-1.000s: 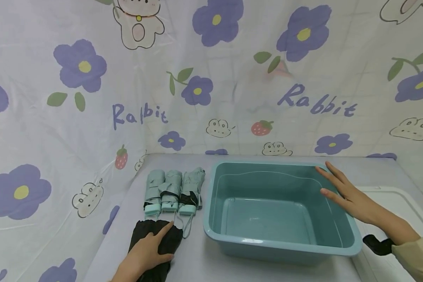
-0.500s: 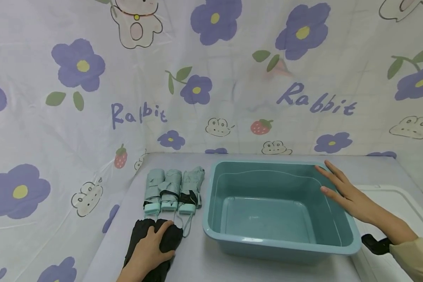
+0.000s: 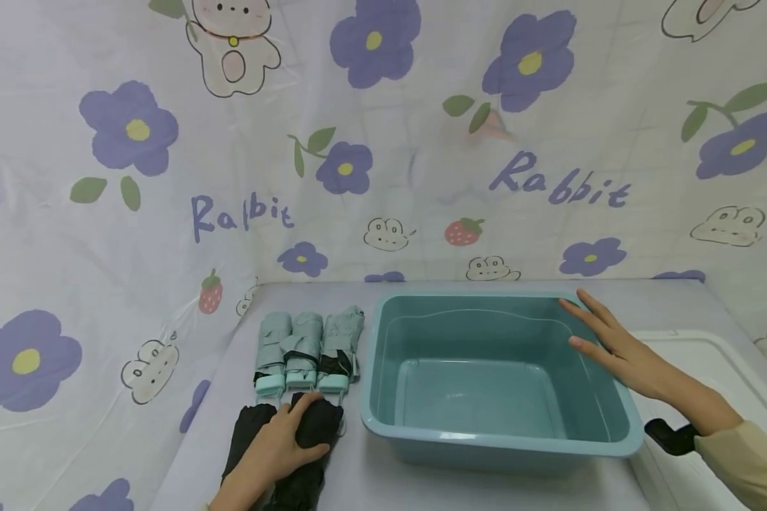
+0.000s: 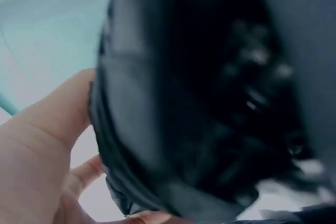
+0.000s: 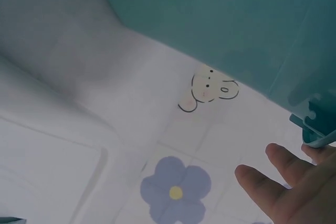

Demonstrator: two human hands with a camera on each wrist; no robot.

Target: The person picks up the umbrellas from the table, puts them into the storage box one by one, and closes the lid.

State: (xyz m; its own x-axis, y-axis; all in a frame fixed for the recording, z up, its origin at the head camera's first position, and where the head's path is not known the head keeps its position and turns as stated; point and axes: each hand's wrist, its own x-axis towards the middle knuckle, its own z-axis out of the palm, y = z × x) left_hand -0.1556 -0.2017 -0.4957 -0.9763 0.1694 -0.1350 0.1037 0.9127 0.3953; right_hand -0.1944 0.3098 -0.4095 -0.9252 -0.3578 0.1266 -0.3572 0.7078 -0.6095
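Note:
My left hand (image 3: 275, 443) grips the right one of two black folded umbrellas (image 3: 318, 426), its thumb on the right side and fingers over the top. In the left wrist view the dark cloth of that umbrella (image 4: 136, 103) fills most of the picture, beside the thumb. The other black umbrella (image 3: 246, 436) lies just left, partly covered by the hand. Beyond them, three mint-green folded umbrellas (image 3: 303, 348) lie side by side with their handles toward me. My right hand (image 3: 626, 358), fingers straight and spread, rests at the right rim of a blue-green plastic bin (image 3: 498, 443).
A white lid-like panel (image 3: 684, 411) lies right of the bin, under the right forearm. A flower-and-rabbit printed sheet (image 3: 422, 184) hangs behind the table and along its left side. The bin's inside shows a bare floor.
My left fingers have curled round the right black umbrella and shifted it slightly right and up, apart from the other. My right hand stays at the bin's rim.

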